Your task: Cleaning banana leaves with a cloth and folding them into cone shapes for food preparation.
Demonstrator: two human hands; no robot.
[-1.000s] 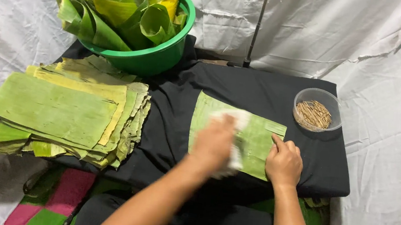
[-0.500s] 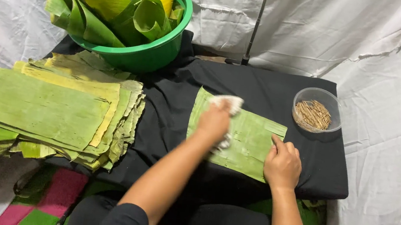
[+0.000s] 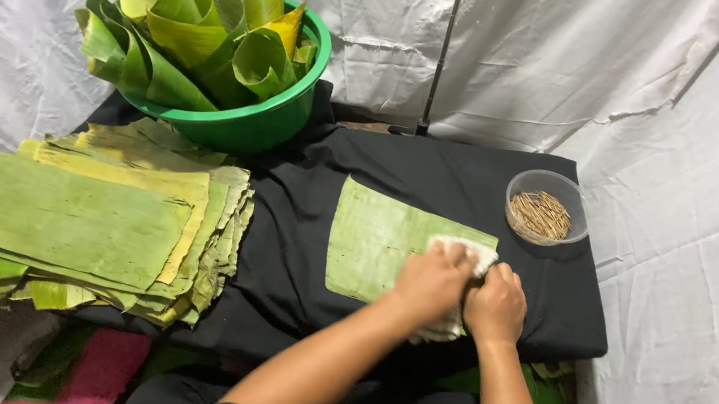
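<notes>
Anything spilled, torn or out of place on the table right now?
Nothing spilled. The small bowl of sticks stands upright, and the cut leaf lies flat under the white cloth and both hands. Only the leaf stack at left is loosely fanned and overhangs the black table edge.

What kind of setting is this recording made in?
Probably a makeshift food-prep spot screened by white sheets. A low table draped in black cloth holds a stack of cut banana leaves, a green basin of rolled leaves and a small bowl of sticks.
</notes>
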